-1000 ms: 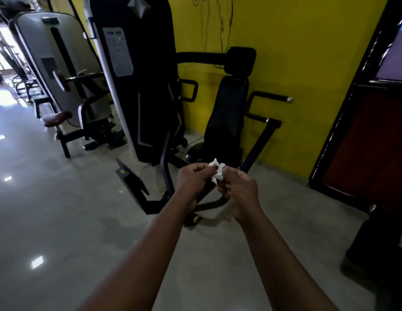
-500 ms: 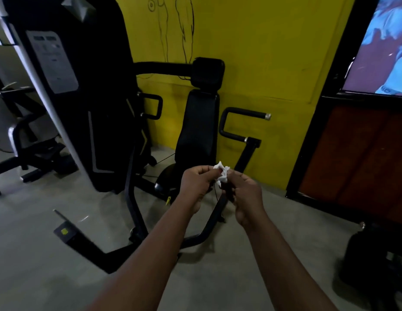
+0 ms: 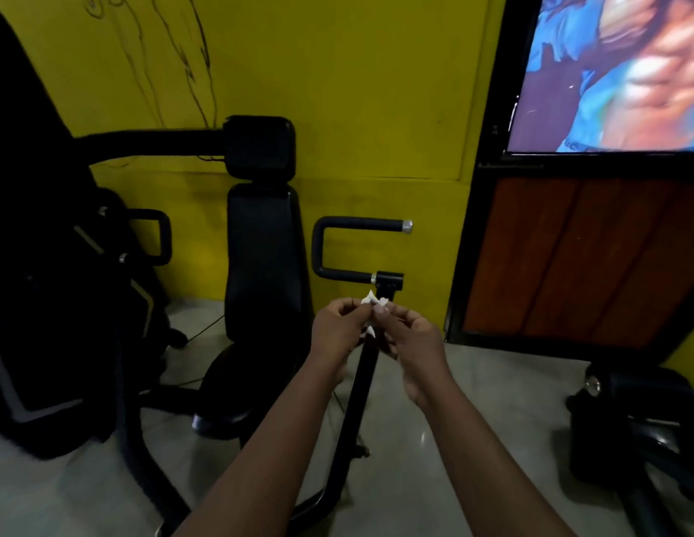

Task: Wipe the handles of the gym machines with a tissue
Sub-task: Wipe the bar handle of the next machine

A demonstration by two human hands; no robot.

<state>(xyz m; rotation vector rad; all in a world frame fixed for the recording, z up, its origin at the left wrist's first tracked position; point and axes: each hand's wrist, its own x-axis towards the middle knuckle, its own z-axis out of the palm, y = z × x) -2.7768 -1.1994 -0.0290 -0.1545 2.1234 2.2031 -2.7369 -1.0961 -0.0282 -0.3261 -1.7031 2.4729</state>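
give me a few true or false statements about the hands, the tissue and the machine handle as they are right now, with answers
1. The left hand and right hand both pinch the tissue. True.
2. The tissue is wrapped round the U-shaped handle. False: it is bunched between the two hands, lower in view than the handle.
3. The wall behind the machine is yellow. True.
4. The handle's end cap is red. False: it is silver.

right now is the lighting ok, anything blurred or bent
Head view: dim, the machine nearly black, detail lost; poster bright and blurred; wide lens tilts the frame; the tissue pinched by the left hand and right hand shows clearly, the handle too.
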